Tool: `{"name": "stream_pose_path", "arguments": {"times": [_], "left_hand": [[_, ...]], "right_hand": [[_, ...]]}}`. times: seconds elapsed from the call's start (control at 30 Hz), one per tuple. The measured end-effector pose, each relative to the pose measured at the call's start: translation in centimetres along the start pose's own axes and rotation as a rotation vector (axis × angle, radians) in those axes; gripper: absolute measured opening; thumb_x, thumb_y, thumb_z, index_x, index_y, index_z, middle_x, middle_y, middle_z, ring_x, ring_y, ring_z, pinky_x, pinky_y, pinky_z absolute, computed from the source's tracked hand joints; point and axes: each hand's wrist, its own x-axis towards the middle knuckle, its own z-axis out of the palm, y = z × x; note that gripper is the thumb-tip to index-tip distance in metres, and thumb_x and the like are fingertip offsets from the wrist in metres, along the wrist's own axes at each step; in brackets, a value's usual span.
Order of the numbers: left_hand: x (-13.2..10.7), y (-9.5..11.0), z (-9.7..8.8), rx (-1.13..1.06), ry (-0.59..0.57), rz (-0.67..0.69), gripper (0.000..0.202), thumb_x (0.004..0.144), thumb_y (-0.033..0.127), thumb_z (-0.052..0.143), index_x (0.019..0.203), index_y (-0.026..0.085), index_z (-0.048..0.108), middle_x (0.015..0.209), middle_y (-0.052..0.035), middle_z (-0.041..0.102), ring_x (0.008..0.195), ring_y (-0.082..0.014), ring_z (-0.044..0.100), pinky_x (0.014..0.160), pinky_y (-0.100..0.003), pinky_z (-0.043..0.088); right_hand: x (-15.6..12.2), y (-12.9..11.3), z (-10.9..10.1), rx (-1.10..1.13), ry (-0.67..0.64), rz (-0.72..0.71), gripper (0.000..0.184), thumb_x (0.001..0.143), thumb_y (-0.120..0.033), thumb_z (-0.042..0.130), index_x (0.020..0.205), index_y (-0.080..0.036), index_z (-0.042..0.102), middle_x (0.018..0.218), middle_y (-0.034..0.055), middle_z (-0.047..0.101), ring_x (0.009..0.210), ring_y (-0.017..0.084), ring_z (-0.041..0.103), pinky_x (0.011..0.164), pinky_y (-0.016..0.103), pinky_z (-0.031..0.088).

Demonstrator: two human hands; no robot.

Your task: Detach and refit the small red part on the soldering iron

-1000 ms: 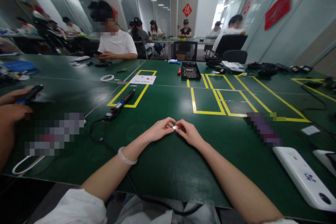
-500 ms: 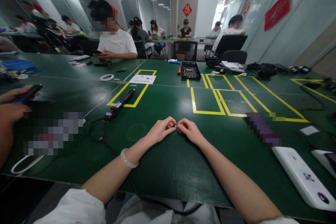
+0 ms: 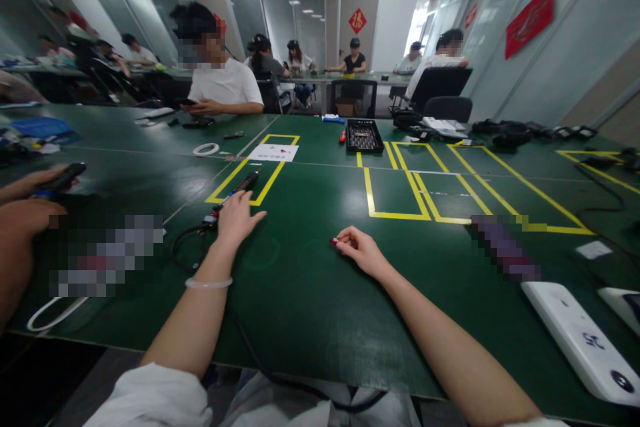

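Head view: right hand point(image 3: 362, 252) is pinching a tiny red part point(image 3: 334, 241) over the table point(image 3: 320, 327); farther out, left hand point(image 3: 236, 217) is sitting over the black tool point(image 3: 249, 179), thumb apart, contact unclear. I'm guessing tool-grabbing step, calling for closing that grip.

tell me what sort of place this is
Probably a shared office or workroom: it has glass partitions, a black office chair and a big green table marked out with yellow tape.
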Motion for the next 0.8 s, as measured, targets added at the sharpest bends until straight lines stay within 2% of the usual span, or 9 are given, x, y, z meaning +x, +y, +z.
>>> {"name": "stream_pose_path", "arguments": {"times": [0.03,0.1,0.17,0.23,0.3,0.4,0.5,0.67,0.8], "left_hand": [[0.5,-2.3,-0.3,0.079,-0.021,-0.111,0.066,0.078,0.048,0.064,0.129,0.010,0.046,0.142,-0.0244,0.041,0.128,-0.0434,0.040,0.100,-0.054,0.039],[1.0,-6.4,-0.7,0.125,-0.147,-0.311,0.072,0.077,0.053,0.064,0.128,0.006,0.046,0.138,-0.0279,0.043,0.121,-0.0470,0.045,0.091,-0.054,0.044],[1.3,-9.2,-1.0,0.103,-0.260,-0.395,0.069,0.078,0.053,0.062,0.126,0.005,0.049,0.128,-0.0253,0.053,0.112,-0.0442,0.053,0.083,-0.051,0.048],[1.6,-10.6,-1.1,0.085,-0.297,-0.388,0.067,0.078,0.052,0.062,0.127,0.007,0.051,0.122,-0.0214,0.060,0.107,-0.0410,0.057,0.080,-0.048,0.049],[1.8,-10.9,-1.0,0.083,-0.291,-0.356,0.067,0.077,0.052,0.062,0.128,0.010,0.053,0.120,-0.0195,0.062,0.106,-0.0394,0.059,0.080,-0.046,0.049],[1.9,-9.8,-0.9,0.089,-0.276,-0.315,0.064,0.075,0.053,0.063,0.128,0.016,0.057,0.121,-0.0181,0.064,0.106,-0.0377,0.060,0.081,-0.044,0.049],[1.6,-7.5,-0.8,0.123,-0.272,-0.282,0.065,0.075,0.053,0.060,0.131,0.020,0.056,0.121,-0.0172,0.064,0.106,-0.0387,0.061,0.081,-0.044,0.049],[0.6,-2.3,-0.4,0.184,-0.280,-0.169,0.062,0.079,0.055,0.053,0.136,0.029,0.050,0.121,-0.0136,0.064,0.104,-0.0361,0.062,0.078,-0.042,0.050],[-0.6,2.3,0.5,0.214,-0.270,-0.015,0.060,0.081,0.052,0.053,0.136,0.029,0.049,0.122,-0.0113,0.061,0.104,-0.0309,0.062,0.079,-0.036,0.049]], "right_hand": [[0.0,0.0,0.0,-0.004,-0.002,0.002,0.026,0.085,-0.040,0.063,0.095,-0.016,0.058,0.079,0.0004,0.061,0.063,0.010,0.055,0.058,0.023,0.044],[0.1,0.0,0.1,-0.009,-0.002,0.010,0.026,0.084,-0.039,0.064,0.095,-0.016,0.058,0.078,0.0002,0.061,0.062,0.010,0.054,0.057,0.022,0.043],[0.1,0.0,0.2,-0.008,-0.001,0.021,0.026,0.083,-0.039,0.064,0.094,-0.016,0.058,0.077,-0.0001,0.061,0.062,0.010,0.054,0.057,0.022,0.042],[0.2,-0.1,0.2,-0.011,-0.008,0.031,0.026,0.083,-0.040,0.064,0.094,-0.016,0.058,0.078,0.0001,0.061,0.062,0.010,0.054,0.057,0.022,0.042],[0.2,-0.2,0.2,-0.011,-0.016,0.034,0.027,0.083,-0.040,0.064,0.094,-0.016,0.059,0.078,0.0003,0.060,0.063,0.010,0.054,0.058,0.022,0.042],[0.1,-0.4,0.3,-0.006,-0.015,0.030,0.027,0.082,-0.040,0.065,0.093,-0.016,0.059,0.077,0.0002,0.060,0.062,0.010,0.052,0.058,0.022,0.041],[-0.1,-1.0,0.3,-0.057,0.003,0.007,0.025,0.083,-0.039,0.064,0.092,-0.016,0.060,0.073,-0.0011,0.058,0.060,0.010,0.050,0.057,0.022,0.038],[-0.1,-1.6,0.2,-0.172,0.050,-0.012,0.020,0.082,-0.035,0.065,0.088,-0.016,0.061,0.065,-0.0036,0.052,0.057,0.010,0.046,0.054,0.022,0.035],[0.0,-1.5,0.2,-0.127,0.045,-0.020,0.020,0.083,-0.033,0.063,0.094,-0.017,0.059,0.072,-0.0020,0.056,0.059,0.010,0.047,0.056,0.021,0.037]]}}
